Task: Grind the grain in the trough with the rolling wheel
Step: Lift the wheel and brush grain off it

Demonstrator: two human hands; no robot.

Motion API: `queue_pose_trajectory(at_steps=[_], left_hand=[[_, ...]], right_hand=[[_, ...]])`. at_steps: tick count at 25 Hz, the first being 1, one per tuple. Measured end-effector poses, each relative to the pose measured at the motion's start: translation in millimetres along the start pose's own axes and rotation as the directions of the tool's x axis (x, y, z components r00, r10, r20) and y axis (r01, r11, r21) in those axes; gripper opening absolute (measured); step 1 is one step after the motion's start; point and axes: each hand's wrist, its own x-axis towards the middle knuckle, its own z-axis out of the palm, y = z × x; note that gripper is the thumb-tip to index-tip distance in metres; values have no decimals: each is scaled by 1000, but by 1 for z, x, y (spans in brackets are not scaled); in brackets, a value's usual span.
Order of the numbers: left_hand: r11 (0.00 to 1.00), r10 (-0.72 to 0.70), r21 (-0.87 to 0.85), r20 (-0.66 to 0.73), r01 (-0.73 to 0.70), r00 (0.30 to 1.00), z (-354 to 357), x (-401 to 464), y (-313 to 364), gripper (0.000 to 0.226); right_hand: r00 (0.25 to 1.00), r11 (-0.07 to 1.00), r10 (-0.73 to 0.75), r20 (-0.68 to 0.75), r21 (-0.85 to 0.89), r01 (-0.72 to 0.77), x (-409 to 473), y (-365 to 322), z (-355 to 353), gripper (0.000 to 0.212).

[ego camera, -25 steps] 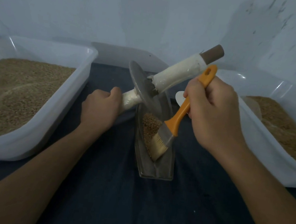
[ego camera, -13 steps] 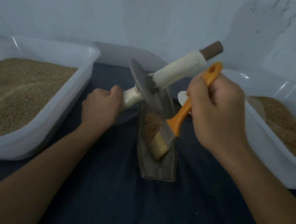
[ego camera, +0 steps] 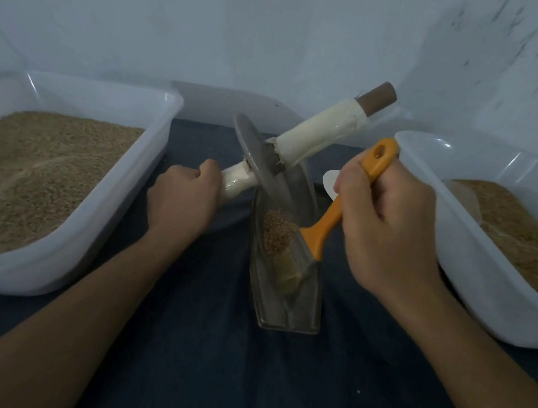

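Note:
A narrow metal trough (ego camera: 287,311) lies on the dark cloth, with a small heap of grain (ego camera: 276,231) in its middle. The rolling wheel (ego camera: 266,167), a grey metal disc on a white-wrapped axle, stands tilted over the trough's far end. My left hand (ego camera: 180,202) grips the axle's left handle. The right handle (ego camera: 327,127) sticks up free. My right hand (ego camera: 387,222) grips an orange-handled brush (ego camera: 324,229). Its pale bristles lie inside the trough, just on the near side of the grain.
A large white tub (ego camera: 103,207) full of grain stands at the left. Another white tub (ego camera: 472,266) with grain stands at the right, close to my right hand. A white scoop (ego camera: 330,185) lies behind the brush. A pale wall closes the back.
The brush has slid down the trough toward me and now lies flatter in it. The wheel stays tilted in my left hand, nearly unmoved.

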Motion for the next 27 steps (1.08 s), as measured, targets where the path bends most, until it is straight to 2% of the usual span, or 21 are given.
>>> queue_pose_trajectory(at_steps=[5,8,12,15,18,20,23,27], left_hand=[[1000,-21,10,-26,22,999,-3,0,-2,54],[999,-36,10,-26,36,999,0,3,-4,56],[999,-42,0,-16,42,999,1,4,-4,57],[1000,-29,9,-27,29,999,-1,2,-5,57],[999,-36,17,-43,37,998,-1,4,-3,58],[999,-46,14,-44,47,998,0,4,-2,57],[999,-51,7,-37,52,998,-1,3,-1,56],[999,-33,8,-32,33,999,-3,3,-3,55]], right_hand=[[999,1000,11,-36,-18,-12,-2,8,3,31],[996,998,-46,-74,32,49,-3,6,-4,30],[998,998,-55,12,-4,55,-8,5,4,30],[999,999,-35,-14,-28,34,-7,9,6,31],[991,994,-113,-67,-7,113,-8,9,-1,30],[990,991,-136,-45,10,137,-11,6,-1,29],[995,995,-97,-19,-34,96,-12,11,4,27],[993,995,-93,-77,-32,91,-9,16,0,28]])
